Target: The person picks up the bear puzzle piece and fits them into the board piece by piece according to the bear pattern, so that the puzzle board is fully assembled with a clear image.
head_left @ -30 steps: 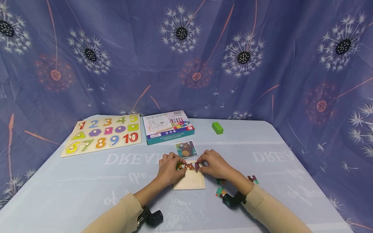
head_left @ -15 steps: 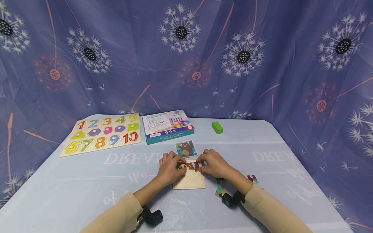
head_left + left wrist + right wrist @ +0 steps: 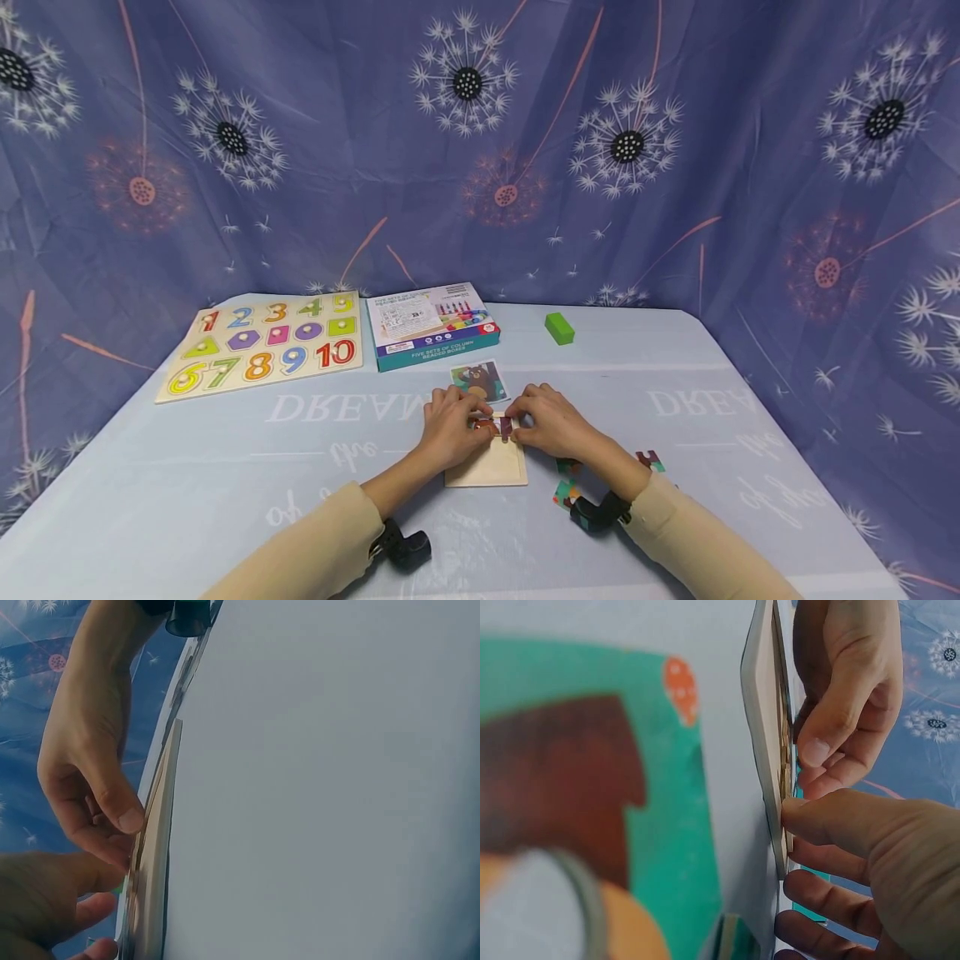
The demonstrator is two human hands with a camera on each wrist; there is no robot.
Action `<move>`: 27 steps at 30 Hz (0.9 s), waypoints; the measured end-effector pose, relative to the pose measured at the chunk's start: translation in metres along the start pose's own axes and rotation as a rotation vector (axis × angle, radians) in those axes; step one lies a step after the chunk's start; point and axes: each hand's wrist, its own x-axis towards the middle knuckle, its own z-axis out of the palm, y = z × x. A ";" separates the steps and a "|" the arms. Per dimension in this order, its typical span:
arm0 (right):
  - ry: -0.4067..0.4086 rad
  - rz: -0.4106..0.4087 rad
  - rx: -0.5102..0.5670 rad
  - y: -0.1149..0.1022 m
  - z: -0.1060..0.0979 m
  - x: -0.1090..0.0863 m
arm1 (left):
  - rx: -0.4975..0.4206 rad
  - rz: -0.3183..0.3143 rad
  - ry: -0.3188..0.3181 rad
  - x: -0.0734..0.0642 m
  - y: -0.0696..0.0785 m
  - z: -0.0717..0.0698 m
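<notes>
"Two hands, listed first. How were they placed?"

"Left hand [image 3: 452, 423]: thumb and forefinger pinching the brown piece [image 3: 486, 427]. Right hand [image 3: 553, 422]: thumb and forefinger pinching the maroon piece [image 3: 506, 427]."

"Location of those pieces?"

"Wooden tray [image 3: 487, 471], far end, along the inside of the far rim. Near part of the tray: bare wood."

"Orientation?"

"The pair lay directly between the hands, side by side. Long axis of the pair: left to right, one hand at each end of it. Both forefingers were on the far edge, both thumbs on the near edge."

"Nearer hand?"

"Divided. Brown piece: left hand nearer. Maroon piece: right hand nearer, its knob pointing down the tray towards the near rim. Anything under the left fingers was hidden."

"Governing relation?"

"In my judgement, the seam between the two pieces. It crossed the line joining the two pinches, so any closing push would have had to run sideways. Whether the edges were fully locked, I could not tell."

"Outlying items?"

"One picture card [image 3: 483, 379], just beyond the tray, showing a bear. One green-and-orange piece [image 3: 564, 493] and one dark red piece [image 3: 650, 461], both lying right of the tray, nearer the right hand than the left."
</notes>
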 end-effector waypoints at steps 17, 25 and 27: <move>0.007 -0.008 0.005 0.000 0.000 0.000 | 0.010 0.014 0.020 0.000 0.000 0.007; 0.012 -0.006 0.020 0.000 0.000 0.000 | 0.029 0.017 0.026 -0.001 0.001 0.007; 0.020 -0.010 0.029 0.001 0.001 -0.001 | 0.034 0.018 0.027 -0.001 0.001 0.008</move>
